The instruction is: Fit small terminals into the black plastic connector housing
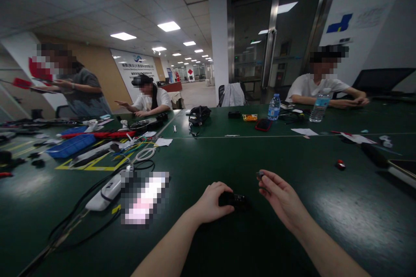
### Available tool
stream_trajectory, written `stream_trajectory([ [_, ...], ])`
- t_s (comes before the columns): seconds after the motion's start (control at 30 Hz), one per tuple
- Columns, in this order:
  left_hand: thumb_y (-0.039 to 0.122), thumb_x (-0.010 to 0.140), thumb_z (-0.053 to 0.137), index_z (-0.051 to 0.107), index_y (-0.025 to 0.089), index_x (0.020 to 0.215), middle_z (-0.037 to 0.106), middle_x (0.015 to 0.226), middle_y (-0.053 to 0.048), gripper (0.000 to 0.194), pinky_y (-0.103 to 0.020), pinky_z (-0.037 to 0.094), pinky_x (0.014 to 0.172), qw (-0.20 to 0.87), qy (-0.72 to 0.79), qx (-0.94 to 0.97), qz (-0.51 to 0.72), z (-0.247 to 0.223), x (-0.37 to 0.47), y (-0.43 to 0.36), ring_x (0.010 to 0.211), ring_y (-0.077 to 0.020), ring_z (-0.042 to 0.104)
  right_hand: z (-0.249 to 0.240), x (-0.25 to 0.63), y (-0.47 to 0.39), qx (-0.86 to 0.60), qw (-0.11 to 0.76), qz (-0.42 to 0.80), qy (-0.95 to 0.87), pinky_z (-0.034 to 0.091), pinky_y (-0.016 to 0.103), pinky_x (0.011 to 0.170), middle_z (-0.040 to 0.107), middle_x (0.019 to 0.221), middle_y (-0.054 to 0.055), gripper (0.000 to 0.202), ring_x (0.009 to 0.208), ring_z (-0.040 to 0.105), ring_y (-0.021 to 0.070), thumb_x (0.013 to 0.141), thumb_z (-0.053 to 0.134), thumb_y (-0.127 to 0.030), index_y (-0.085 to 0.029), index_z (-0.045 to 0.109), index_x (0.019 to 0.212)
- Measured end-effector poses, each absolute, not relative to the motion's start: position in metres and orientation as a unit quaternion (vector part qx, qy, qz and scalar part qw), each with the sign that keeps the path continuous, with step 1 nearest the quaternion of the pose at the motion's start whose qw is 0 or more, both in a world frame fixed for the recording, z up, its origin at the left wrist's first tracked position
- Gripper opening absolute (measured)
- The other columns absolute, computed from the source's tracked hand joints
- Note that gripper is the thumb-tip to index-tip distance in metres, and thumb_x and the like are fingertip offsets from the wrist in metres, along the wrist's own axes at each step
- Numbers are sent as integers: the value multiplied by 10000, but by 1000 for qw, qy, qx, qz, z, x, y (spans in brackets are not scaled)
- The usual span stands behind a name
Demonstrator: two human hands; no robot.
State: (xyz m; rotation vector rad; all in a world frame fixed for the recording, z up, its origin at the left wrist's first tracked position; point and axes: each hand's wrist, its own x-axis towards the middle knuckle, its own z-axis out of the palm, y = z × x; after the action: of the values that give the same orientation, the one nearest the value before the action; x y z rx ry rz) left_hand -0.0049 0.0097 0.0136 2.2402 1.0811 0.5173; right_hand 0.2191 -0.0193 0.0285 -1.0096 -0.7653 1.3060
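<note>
My left hand point(212, 202) rests on the dark green table point(292, 225), its fingers curled around a small black device point(234, 199) that lies flat on the surface. My right hand point(282, 195) hovers just right of it, thumb and forefinger pinching a tiny dark piece point(259, 175). What that piece is, I cannot make out. Both forearms reach in from the bottom edge.
A white power strip point(105, 192) with black cables lies to the left, beside a blurred-out item. Farther left are a blue tray point(69, 145), tools and wires. A small red object point(340, 164) sits at right. Three people sit or stand across the table, near water bottles point(274, 107).
</note>
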Motion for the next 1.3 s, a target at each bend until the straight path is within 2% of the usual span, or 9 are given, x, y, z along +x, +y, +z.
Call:
stream_trajectory([
  [0.27, 282, 701, 695, 554, 240, 1056, 546, 1079, -35, 384, -349, 379, 874, 287, 408, 845, 191, 15, -4, 9, 1012, -234, 485, 27, 216, -21, -467, 582, 539, -390, 456, 348, 789, 658, 954, 22, 380, 907, 571, 210, 592, 786, -380, -270, 675, 938],
  [0.43, 279, 693, 702, 552, 239, 1054, 547, 1069, -33, 393, -349, 376, 874, 276, 402, 850, 200, 12, -4, 11, 1003, -231, 488, 23, 214, -20, -477, 552, 510, -455, 437, 366, 851, 670, 982, 34, 350, 957, 570, 218, 626, 760, -403, -265, 680, 938],
  [0.63, 286, 701, 699, 548, 237, 1057, 552, 1054, -33, 390, -347, 379, 872, 270, 400, 853, 199, 10, -4, 11, 995, -229, 494, 23, 210, -23, -491, 527, 509, -472, 457, 379, 833, 680, 972, 44, 360, 954, 583, 239, 600, 765, -410, -252, 691, 915],
  [0.93, 299, 703, 692, 553, 239, 1041, 545, 1063, -36, 370, -358, 384, 879, 273, 404, 852, 190, 15, -4, 10, 1014, -237, 491, 14, 207, -22, -499, 458, 466, -570, 459, 362, 760, 677, 845, 10, 278, 797, 595, 205, 667, 705, -357, -267, 691, 929],
  [1.13, 307, 702, 698, 553, 238, 1046, 550, 1062, -38, 380, -358, 384, 873, 264, 399, 856, 198, 10, -5, 12, 1002, -236, 496, 14, 202, -27, -512, 414, 383, -648, 437, 375, 796, 666, 869, 3, 214, 849, 575, 225, 679, 680, -300, -308, 701, 892],
  [1.3, 314, 706, 695, 547, 235, 1050, 561, 1047, -36, 383, -350, 385, 860, 254, 391, 862, 201, 7, -4, 13, 989, -230, 504, 12, 200, -28, -497, 378, 367, -690, 434, 392, 786, 662, 892, 5, 212, 868, 568, 241, 712, 642, -265, -336, 693, 905],
])
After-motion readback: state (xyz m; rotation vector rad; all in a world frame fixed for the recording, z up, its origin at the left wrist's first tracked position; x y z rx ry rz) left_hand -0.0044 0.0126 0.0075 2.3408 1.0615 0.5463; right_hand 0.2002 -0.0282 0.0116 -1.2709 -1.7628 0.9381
